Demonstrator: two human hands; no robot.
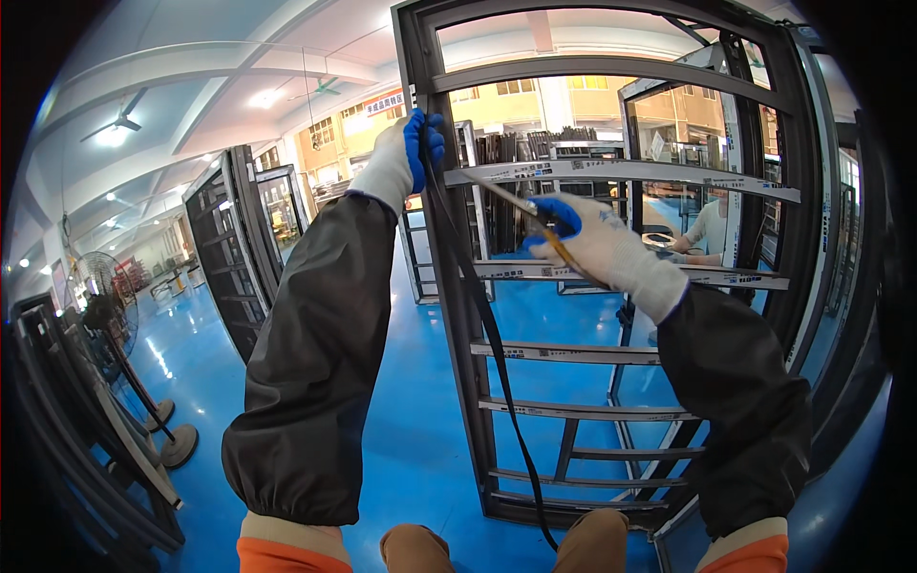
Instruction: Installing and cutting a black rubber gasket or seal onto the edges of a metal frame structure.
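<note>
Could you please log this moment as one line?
left hand: pressing black strip onto frame | right hand: holding thin tool

Glossy blue floor [420, 420] w/ upright dark window frames [458, 315], pedestal fan [115, 325].

Strip [482, 315] hangs along frame [449, 286] L post; fan [110, 315] far L.

The one camera sits on the person's head, looking forward and down, close to the window frame [611, 286].
</note>
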